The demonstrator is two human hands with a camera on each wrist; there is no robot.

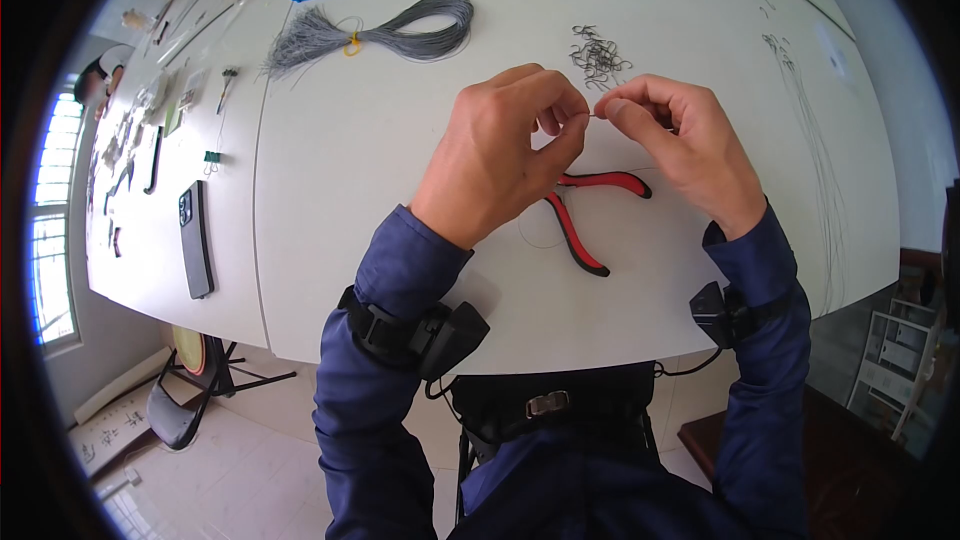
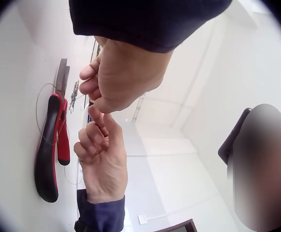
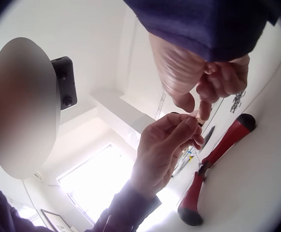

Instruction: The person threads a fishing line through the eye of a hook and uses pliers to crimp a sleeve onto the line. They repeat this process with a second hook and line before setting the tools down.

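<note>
Just above the centre of the head view, a short, thin, dark strand (image 1: pixel 592 116) is bridging the narrow gap between two bare hands, its long axis running roughly crosswise, left to right in the frame; its material I'm not managing to tell. The left hand (image 1: pixel 505 145) is pinching its left end between thumb and forefinger. The right hand (image 1: pixel 690 145) is meeting the opposite end, thumb and forefinger apparently pinching too, though how firmly isn't showing. Neither hand is lying clearly nearer, so any adjustment, to my mind, is hinging on those two pinches lining up.

Below them, near the middle, metal pliers with red-and-black grips (image 1: pixel 573 231) are lying on the white tabletop (image 1: pixel 320 160), handles spreading rightward and downward; in the left wrist view a loop of fine grey wire (image 2: pixel 36 107) is curving beside them. Farther off, above the fingertips, a tangled heap of small dark metal hooks (image 1: pixel 600 60) is resting. Farthest, towards the upper left, a long grey bundle of fine strands (image 1: pixel 385 36) is lying crosswise, a yellow tie (image 1: pixel 352 43) cinching it.
</note>
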